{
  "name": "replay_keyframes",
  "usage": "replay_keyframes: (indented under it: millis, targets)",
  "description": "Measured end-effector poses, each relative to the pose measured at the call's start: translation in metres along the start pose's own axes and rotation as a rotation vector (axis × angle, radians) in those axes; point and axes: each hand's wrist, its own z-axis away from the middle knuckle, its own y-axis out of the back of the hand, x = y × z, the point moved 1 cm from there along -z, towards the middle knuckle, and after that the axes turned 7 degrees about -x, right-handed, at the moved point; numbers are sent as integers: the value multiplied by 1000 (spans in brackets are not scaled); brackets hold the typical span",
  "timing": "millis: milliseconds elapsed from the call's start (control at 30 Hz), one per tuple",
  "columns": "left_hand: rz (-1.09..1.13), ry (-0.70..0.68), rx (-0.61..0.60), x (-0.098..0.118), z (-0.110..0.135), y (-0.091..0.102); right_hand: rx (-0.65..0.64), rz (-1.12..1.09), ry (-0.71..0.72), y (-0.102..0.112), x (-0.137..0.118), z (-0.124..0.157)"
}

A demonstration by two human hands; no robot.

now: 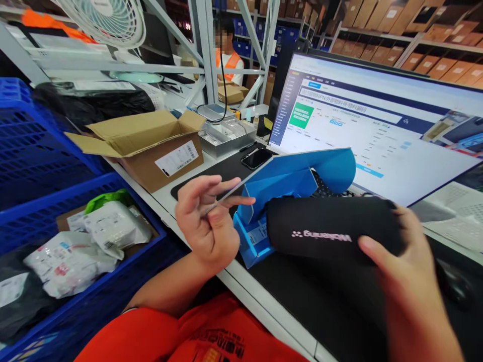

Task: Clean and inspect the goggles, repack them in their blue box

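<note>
My right hand (405, 281) is closed around one end of a black soft pouch (332, 232) with white lettering, held level just above the desk. Its other end sits at the mouth of an open blue cardboard box (287, 186) lying on the dark desk mat (302, 281). My left hand (209, 218) pinches the edge of the box's raised blue lid flap between thumb and fingers. A white label shows on the box's near end.
A monitor (377, 125) with a web form stands right behind the box. A phone (256, 158), a metal tray (226, 136) and an open brown carton (151, 143) lie further back. Blue crates (75, 241) with bagged parcels stand at left. A person in an orange vest stands far behind.
</note>
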Motion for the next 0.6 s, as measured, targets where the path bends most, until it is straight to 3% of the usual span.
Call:
replay_keyframes:
  millis: [200,267,367,433,500,600]
  targets:
    - [-186,125,-161,-9,-12,17,36,254,115,-57,6,-23]
    - [-275,177,-247,-15,-15,24,-32,331,105,-73,5,-30]
    - [-307,335,-406,-29,-14,34,-243,556,-35,-95,5,-37]
    - [-287,495,-541,-37,-10,41,-359,779,-110,-105,5,-38]
    - [-269,624,-640,-39,-5,45,-405,941,-83,-110,6,-36]
    - [-265,662,-696,-35,1,47,-442,1017,22,-105,12,-26]
